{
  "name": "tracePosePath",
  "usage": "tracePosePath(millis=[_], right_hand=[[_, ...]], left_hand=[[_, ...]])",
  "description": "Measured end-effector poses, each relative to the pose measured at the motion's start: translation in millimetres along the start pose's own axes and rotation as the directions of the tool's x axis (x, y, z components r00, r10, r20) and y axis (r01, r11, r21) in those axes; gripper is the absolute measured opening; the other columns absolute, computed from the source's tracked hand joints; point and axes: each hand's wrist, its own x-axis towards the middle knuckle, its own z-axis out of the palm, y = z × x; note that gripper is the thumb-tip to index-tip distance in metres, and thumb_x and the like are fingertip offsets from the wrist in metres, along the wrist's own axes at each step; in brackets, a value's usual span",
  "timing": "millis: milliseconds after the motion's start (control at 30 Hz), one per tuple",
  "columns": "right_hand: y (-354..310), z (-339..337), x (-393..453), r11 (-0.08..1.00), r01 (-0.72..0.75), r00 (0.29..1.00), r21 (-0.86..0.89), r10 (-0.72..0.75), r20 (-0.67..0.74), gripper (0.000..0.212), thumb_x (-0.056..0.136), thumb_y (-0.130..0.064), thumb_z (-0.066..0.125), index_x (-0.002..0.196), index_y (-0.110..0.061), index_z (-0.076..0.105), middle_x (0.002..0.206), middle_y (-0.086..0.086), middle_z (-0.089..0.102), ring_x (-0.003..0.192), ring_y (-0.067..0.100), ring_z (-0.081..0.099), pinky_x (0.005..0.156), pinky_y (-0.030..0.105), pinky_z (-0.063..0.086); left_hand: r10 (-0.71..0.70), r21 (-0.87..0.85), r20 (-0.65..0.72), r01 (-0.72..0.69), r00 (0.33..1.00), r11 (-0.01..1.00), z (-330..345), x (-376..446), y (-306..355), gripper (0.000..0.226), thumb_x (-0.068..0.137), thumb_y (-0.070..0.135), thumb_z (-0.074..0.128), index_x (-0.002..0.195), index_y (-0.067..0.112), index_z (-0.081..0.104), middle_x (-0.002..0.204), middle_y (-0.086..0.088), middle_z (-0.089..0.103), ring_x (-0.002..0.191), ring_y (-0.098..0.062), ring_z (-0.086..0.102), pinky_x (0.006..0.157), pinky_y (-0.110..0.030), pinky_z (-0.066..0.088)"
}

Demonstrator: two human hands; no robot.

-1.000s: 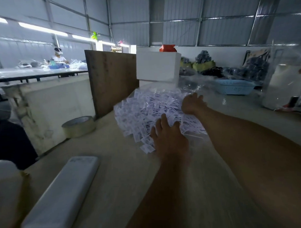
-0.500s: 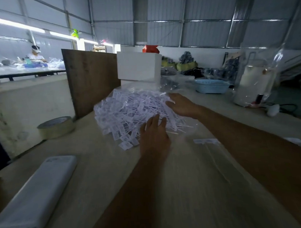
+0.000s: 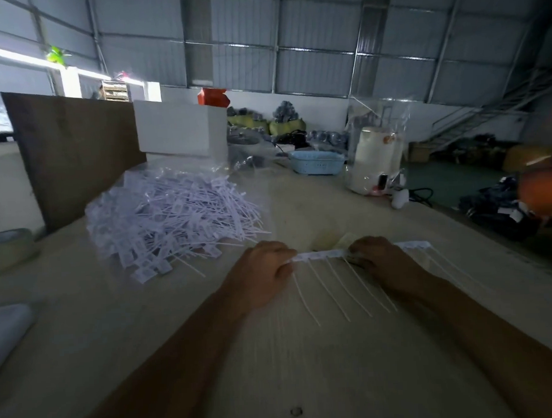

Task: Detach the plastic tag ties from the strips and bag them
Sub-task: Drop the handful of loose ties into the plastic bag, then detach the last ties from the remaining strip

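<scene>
left: tie pile (image 3: 171, 218) blocks | near: table (image 3: 305, 364) seemingly bare

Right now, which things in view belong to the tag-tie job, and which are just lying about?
Part of the job:
- strip of tag ties, gripped by left hand and right hand
- pile of tag ties

Lying about:
- tape roll
- white box
- blue basket
- brown board

- Pale table (image 3: 320, 363)
- Heap of loose tag ties (image 3: 171, 218) at left
- Tape roll (image 3: 10, 249) at far left
- Blue basket (image 3: 317, 162) behind
- White box (image 3: 181, 130) behind the heap
</scene>
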Motion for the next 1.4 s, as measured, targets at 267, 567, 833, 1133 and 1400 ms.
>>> tracePosePath(millis=[267,567,833,1133,1400], right_hand=[[-10.7,-12.2,4.8,0.983,0.069,0.99,-0.173,-0.089,-0.112,0.025,0.099,-0.023,0.05,0.114,-0.013,0.068,0.118,0.007,0.058,0.111,0.026,0.049,0.093,0.035,0.038],[-2.8,-45.8,-24.8,0.954,0.087,0.994,0.288,-0.101,0.033,0.023,0.097,-0.033,0.062,0.115,-0.022,0.071,0.108,-0.012,0.067,0.09,0.001,0.061,0.072,0.007,0.043],[13.2,-51.8,-31.7,0.903,-0.044,0.955,0.427,-0.088,0.284,0.026,0.098,-0.048,0.052,0.124,-0.043,0.053,0.111,-0.016,0.069,0.099,0.004,0.065,0.087,0.019,0.049],[40.1,-69.7,-49.6,0.782,-0.072,0.943,0.62,-0.148,0.297,0.013,0.095,-0.033,0.064,0.103,-0.028,0.073,0.097,0.001,0.075,0.092,0.02,0.069,0.083,0.033,0.053],[-5.2,-56.5,-40.7,0.629,-0.005,0.982,0.778,-0.145,0.124,0.015,0.093,-0.018,0.067,0.105,-0.013,0.074,0.087,0.012,0.073,0.07,0.017,0.064,0.065,0.027,0.054]], left_hand=[[-0.181,-0.094,0.03,0.184,0.983,0.979,-7.3,-6.1,-18.5,0.016,0.091,0.02,0.066,0.103,0.015,0.075,0.097,-0.005,0.072,0.091,-0.022,0.065,0.086,-0.039,0.051],[-0.37,-0.552,-0.077,0.27,0.926,0.789,-22.1,-1.4,4.9,0.027,0.087,-0.003,0.066,0.074,0.02,0.068,0.061,0.01,0.063,0.057,-0.002,0.055,0.061,-0.032,0.046],[-0.548,-0.526,-0.24,0.367,0.801,0.767,-41.6,-1.1,-12.7,0.018,0.095,0.001,0.054,0.084,0.011,0.063,0.07,0.0,0.059,0.066,-0.021,0.055,0.068,-0.04,0.049],[-0.727,-0.455,-0.29,0.578,0.623,0.677,-57.9,-4.1,-20.9,0.016,0.097,0.017,0.045,0.084,0.02,0.054,0.086,-0.011,0.065,0.08,-0.031,0.063,0.066,-0.045,0.05],[-0.293,0.007,-0.351,0.315,0.89,0.949,-56.6,-10.9,7.9,0.033,0.09,0.021,0.059,0.123,0.019,0.06,0.129,-0.007,0.061,0.119,-0.029,0.054,0.098,-0.048,0.037]])
